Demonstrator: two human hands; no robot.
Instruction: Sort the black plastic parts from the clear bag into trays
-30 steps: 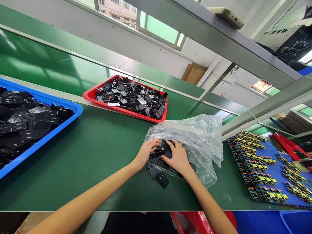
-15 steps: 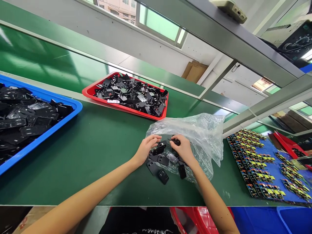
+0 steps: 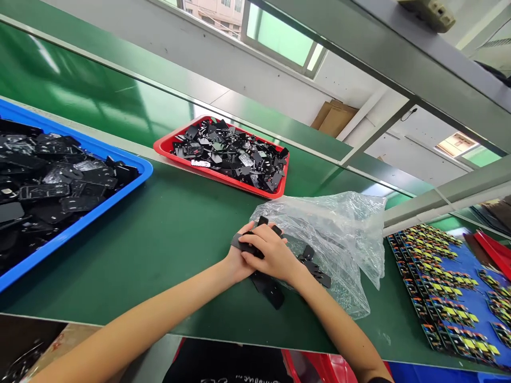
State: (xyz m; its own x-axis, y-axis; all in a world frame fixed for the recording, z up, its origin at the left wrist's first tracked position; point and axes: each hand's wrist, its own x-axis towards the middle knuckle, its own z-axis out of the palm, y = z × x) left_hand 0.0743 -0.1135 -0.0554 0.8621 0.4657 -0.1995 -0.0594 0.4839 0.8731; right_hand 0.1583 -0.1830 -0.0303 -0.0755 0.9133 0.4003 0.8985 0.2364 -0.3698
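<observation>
Hands (image 3: pixel 273 254) drawn together, black pieces (image 3: pixel 246 247) between

Left hand (image 3: pixel 237 266): mostly covered by the right hand (image 3: pixel 275 255)
Held black pieces (image 3: pixel 252 249): partly hidden by fingers, number unclear
Blue tray (image 3: pixel 96 213): cut off by the left edge
Shirt lettering (image 3: pixel 259 379): too small to read
Beige device (image 3: pixel 431 15): cropped by the top edge

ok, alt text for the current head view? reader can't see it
A person's left hand and right hand hold flat black parts between them over a green workbench, beside a clear plastic bag. Beyond sits a red tray, at left a blue tray, both filled with dark pieces; component-covered boards are at right.
</observation>
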